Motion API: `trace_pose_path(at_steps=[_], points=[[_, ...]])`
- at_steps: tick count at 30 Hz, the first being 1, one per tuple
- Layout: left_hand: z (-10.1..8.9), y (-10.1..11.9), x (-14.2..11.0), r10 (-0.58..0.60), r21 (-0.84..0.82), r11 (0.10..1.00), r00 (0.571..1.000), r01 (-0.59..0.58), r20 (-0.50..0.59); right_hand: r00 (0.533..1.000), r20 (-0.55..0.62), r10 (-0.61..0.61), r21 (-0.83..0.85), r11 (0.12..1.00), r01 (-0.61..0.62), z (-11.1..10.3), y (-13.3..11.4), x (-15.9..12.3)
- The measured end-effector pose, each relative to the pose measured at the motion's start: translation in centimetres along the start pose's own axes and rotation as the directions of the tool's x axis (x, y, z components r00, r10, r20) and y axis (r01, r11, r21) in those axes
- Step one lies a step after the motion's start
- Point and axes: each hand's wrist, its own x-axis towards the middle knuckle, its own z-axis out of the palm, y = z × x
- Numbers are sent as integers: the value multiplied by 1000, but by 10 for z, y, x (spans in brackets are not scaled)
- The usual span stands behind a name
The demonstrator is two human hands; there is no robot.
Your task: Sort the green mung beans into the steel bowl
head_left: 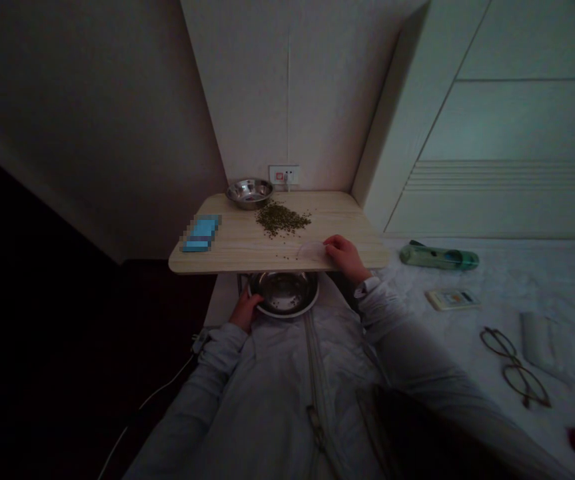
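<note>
Greenish beans (281, 219) lie in a loose heap on the table (237, 248), spread over its middle and toward its far edge, with a few strays close to its near edge. Above the near part of the table, the right hand (343, 255) pinches a thin clear sheet (311, 251) narrowly between thumb and fingers, beside the strays. Just below the table's near edge, the left hand (246, 312) grips the left rim of a metal bowl (290, 283), its thumb over the lip and its other fingers mostly hidden; some beans lie inside. Another metal bowl (250, 190) stands at the table's far left corner, near the heap. A blurred blue object (200, 233) lies at the table's left end. Right of the table, a green bottle (440, 257), a phone (452, 299) and glasses (511, 362) rest on white bedding (410, 293).
</note>
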Motion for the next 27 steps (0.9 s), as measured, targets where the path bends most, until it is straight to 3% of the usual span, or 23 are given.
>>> trace_pose_path(at_steps=[16,27], points=[[2,2,-3,-10,-30,999,1000,11,7,991,135,-27,58,998,19,0,5,1],[1,-1,0,0,-42,999,1000,1,13,993,115,-17,96,995,6,1,6,2]])
